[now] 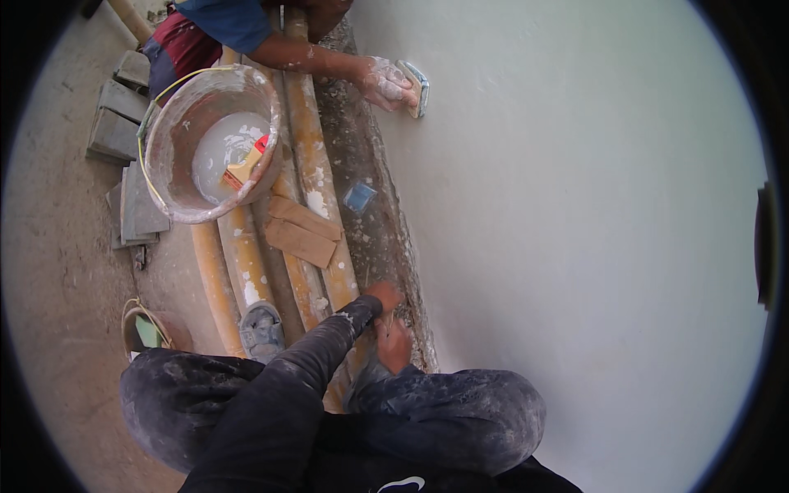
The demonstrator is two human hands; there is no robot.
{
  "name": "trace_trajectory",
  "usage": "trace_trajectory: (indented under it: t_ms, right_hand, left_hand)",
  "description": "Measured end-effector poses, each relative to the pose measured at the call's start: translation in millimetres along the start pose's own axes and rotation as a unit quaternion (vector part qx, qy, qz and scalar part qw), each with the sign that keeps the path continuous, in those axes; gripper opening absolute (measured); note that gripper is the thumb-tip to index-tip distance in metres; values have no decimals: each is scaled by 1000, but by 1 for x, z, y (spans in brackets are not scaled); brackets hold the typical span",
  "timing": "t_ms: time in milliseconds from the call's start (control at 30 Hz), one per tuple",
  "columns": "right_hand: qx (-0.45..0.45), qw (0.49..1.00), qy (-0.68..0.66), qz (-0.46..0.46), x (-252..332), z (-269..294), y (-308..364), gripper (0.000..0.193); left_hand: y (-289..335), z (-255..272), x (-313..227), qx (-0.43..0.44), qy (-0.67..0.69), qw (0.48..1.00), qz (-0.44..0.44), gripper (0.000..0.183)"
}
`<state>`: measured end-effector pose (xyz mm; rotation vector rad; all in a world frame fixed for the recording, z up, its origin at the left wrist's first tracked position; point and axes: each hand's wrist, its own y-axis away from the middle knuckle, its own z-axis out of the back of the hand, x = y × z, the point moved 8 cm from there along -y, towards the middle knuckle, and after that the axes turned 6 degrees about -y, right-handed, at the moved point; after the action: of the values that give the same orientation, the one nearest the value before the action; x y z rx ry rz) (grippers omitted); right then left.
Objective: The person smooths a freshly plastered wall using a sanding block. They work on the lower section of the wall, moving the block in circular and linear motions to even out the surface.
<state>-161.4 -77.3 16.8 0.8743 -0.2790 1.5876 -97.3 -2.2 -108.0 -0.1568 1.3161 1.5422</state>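
My left hand [384, 297] reaches low beside the foot of a pale, smooth wall [575, 205], its fingers curled in; what they hold, if anything, is too small to make out. Just below it, what looks like my right hand [393, 343] shows partly behind my bent right knee, its fingers unclear. Both are beside paint-spattered yellow poles [312, 156]. Farther off, a co-worker's whitened hand [386, 85] presses a flat pad [417, 89] against the wall.
A large bucket [160, 156] with whitish liquid and a flat brush [245, 164] stands left of the poles. Cardboard pieces [302, 230] rest on them. A blue packet [359, 197] lies in the rough gap. Grey slabs [123, 111] and a smaller bucket [174, 329] stand left.
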Motion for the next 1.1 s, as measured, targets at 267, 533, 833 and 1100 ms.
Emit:
trace_trajectory:
  t_ms: [267,533,833,1100]
  right_hand:
    - [-3,1000,-2,11,4,3,0,36]
    - [-7,1000,2,3,4,3,-1,35]
    - [-4,1000,-11,26,15,6,-2,30]
    - [-5,1000,-7,11,11,6,0,29]
  left_hand:
    - [1,2,-3,4,-11,1000,12,36]
    - [4,6,-5,-24,-9,1000,-8,38]
    - [1,3,0,-2,-15,1000,13,38]
    - [3,4,-7,-5,-17,1000,-3,36]
